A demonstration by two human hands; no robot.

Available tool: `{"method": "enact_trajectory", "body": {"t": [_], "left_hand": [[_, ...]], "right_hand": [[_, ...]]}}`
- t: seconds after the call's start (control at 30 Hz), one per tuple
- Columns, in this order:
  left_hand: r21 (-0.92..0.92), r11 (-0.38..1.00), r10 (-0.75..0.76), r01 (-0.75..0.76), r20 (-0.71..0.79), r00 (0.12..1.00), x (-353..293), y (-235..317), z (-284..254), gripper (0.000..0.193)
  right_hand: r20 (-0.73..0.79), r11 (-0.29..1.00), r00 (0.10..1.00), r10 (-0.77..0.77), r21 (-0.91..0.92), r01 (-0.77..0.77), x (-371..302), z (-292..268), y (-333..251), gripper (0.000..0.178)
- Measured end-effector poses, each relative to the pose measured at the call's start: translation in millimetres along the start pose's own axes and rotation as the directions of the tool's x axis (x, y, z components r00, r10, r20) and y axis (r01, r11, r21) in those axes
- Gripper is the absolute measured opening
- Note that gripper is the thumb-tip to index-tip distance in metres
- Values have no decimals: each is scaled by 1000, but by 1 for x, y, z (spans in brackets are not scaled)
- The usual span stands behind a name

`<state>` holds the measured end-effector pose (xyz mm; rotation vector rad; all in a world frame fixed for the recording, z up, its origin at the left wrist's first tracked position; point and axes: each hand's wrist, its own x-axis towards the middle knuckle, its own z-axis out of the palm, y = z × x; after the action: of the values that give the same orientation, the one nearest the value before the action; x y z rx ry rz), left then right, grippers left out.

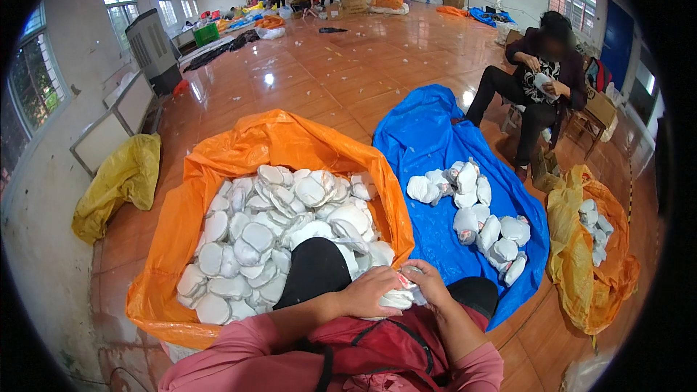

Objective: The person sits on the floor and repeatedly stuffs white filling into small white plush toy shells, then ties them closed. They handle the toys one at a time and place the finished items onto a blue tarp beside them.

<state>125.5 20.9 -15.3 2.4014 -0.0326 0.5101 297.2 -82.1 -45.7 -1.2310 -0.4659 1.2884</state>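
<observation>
Clasping a small bundle of white pads [396, 301] over a red garment [363, 341], gripping it from the left with the left hand [369, 291] and from the right with the right hand [430, 284]. Holding both hands close together, clamped on the bundle, with a reddish patch [401, 279] showing between them. Sitting before an open orange sack [225, 147] heaped with loose round white discs [258, 236], with the dark-clad left knee [314, 276] in front of the heap. Facing, just right of that sack, a spread blue sheet [414, 120] strewn with more white bundles [517, 231]. Sharing the tiled floor [312, 76], farther right, with a yellow-and-orange sack [563, 268] bearing a few white pieces [598, 236], and with a seated co-worker [537, 105] holding a whitish item [543, 82] in both hands. Having at the far left a slumped yellow sack [120, 185] near the wall [80, 72], and beyond it a tall grey appliance [149, 43].
</observation>
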Motion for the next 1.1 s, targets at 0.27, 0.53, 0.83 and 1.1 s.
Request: {"method": "enact_trajectory", "body": {"t": [0.27,0.53,0.83,1.1], "left_hand": [[79,997,17,-17,6,1000,-3,14,12,62],[-17,974,-227,227,15,974,0,2,7,50],[-866,339,-541,368,140,829,27,-4,0,39],[-932,178,-584,316,159,796,48,16,0,47]], "right_hand": [[14,982,990,141,123,-141,7,-20,6,19],[139,975,968,211,43,-219,2,-19,-2,29],[44,991,990,-132,33,131,3,-22,3,42],[-92,921,953,-290,244,304,4,-18,-3,43]]}}
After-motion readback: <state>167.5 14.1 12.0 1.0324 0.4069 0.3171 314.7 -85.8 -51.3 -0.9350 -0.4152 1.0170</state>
